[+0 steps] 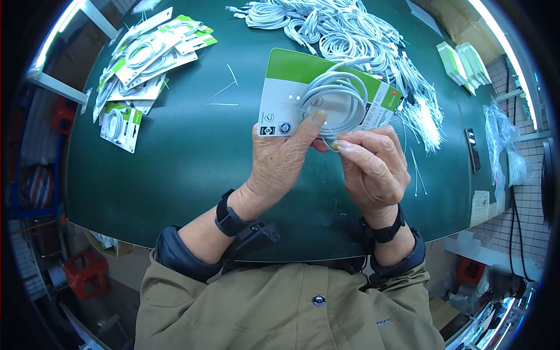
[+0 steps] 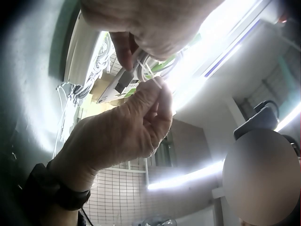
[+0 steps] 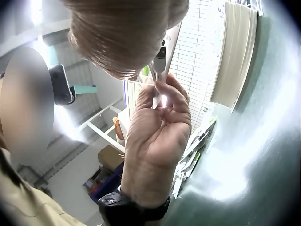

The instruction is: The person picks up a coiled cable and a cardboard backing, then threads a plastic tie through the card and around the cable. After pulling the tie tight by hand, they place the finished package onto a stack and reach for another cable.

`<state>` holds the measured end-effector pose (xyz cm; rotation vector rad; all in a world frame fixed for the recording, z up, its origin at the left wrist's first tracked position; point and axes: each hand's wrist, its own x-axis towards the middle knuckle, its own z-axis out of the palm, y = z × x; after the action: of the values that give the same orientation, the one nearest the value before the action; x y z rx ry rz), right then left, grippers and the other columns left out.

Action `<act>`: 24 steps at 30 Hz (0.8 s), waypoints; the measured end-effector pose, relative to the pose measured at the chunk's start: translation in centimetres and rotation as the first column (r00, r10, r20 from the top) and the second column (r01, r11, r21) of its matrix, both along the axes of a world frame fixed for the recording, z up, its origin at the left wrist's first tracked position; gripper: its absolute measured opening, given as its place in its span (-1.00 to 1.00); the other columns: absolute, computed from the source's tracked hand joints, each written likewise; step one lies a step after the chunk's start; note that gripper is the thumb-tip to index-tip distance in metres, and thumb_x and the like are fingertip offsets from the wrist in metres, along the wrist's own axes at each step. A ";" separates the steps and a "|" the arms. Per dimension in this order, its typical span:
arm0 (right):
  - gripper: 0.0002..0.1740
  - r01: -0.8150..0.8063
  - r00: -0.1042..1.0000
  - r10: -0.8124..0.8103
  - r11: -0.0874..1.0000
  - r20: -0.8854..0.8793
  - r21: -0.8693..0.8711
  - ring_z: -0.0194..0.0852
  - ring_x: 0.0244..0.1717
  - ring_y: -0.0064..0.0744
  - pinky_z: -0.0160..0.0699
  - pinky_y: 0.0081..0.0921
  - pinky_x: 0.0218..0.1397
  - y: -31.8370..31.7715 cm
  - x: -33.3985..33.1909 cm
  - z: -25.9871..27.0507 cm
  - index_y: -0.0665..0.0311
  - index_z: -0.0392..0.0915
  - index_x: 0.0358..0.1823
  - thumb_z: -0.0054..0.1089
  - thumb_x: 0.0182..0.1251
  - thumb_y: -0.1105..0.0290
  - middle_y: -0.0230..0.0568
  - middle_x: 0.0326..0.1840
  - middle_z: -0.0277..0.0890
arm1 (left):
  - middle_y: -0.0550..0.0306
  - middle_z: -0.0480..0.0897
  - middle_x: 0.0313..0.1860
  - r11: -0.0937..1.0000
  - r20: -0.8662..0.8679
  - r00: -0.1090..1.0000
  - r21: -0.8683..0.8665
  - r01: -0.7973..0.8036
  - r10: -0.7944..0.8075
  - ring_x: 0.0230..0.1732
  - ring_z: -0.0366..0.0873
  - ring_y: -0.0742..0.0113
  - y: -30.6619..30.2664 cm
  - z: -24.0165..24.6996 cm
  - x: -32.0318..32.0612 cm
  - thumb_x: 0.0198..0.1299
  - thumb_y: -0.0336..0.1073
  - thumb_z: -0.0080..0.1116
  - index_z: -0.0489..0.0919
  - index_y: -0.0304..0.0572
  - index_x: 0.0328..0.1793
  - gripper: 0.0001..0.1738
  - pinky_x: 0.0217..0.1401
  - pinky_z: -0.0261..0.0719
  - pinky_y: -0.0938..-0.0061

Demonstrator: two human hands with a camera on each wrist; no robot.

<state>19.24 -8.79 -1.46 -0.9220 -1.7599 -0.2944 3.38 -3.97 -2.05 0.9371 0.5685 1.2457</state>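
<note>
My left hand (image 1: 283,154) holds up a green-and-white package card (image 1: 282,99), its thumb pressed on the coiled white USB cable (image 1: 357,96) lying against the card. Printing on the card reads USB-A to USB-C. At the coil's lower edge, my right hand (image 1: 376,163) pinches a thin white cable tie (image 2: 151,74) between thumb and fingertips. One end of the cable, a USB plug (image 2: 124,81), sticks out beside the fingers in the left wrist view. The same plug (image 3: 160,63) shows between both hands in the right wrist view. Part of the tie is hidden by the fingers.
Carded cables (image 1: 140,58) are piled at the left of the green table (image 1: 192,157). Coiled cables (image 1: 344,35) heap at the back, with a bundle of cable ties (image 1: 424,119) nearer. Stacked cards (image 1: 464,64), a phone (image 1: 472,150) and plastic bags (image 1: 501,143) lie right.
</note>
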 end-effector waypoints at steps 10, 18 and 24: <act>-0.49 0.022 1.000 -0.022 1.000 -0.009 -0.006 0.62 -0.28 -0.33 0.59 -0.44 -0.25 0.2 0.2 0.0 0.08 0.77 -0.01 0.54 -0.02 0.71 -0.31 -0.16 0.76 | 0.12 0.78 -0.15 1.000 -0.028 1.000 -0.005 0.006 -0.006 -0.33 0.73 0.44 0.0 -0.2 0.0 0.42 -0.37 0.38 0.66 -0.31 0.14 -0.75 -0.30 0.71 0.53; -0.49 0.033 0.999 -0.034 0.999 0.011 0.014 0.61 -0.28 -0.33 0.57 -0.44 -0.24 0.0 0.3 0.0 0.09 0.77 -0.01 0.55 -0.04 0.70 -0.30 -0.15 0.76 | 0.12 0.78 -0.14 1.000 -0.028 1.000 0.003 0.012 -0.012 -0.34 0.73 0.43 0.1 -0.1 -0.1 0.42 -0.36 0.39 0.65 -0.32 0.14 -0.73 -0.31 0.71 0.53; -0.50 0.026 1.000 -0.026 1.000 0.011 0.005 0.59 -0.29 -0.34 0.56 -0.44 -0.25 0.1 0.2 -0.1 0.10 0.77 -0.03 0.55 -0.05 0.70 -0.32 -0.16 0.76 | 0.12 0.77 -0.14 1.000 -0.031 0.999 0.000 0.007 -0.007 -0.33 0.73 0.44 0.1 -0.2 0.0 0.43 -0.36 0.38 0.66 -0.33 0.14 -0.74 -0.32 0.72 0.54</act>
<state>19.47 -8.68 -1.56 -0.9423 -1.7573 -0.3212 3.36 -3.86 -2.21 0.9597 0.5892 1.2262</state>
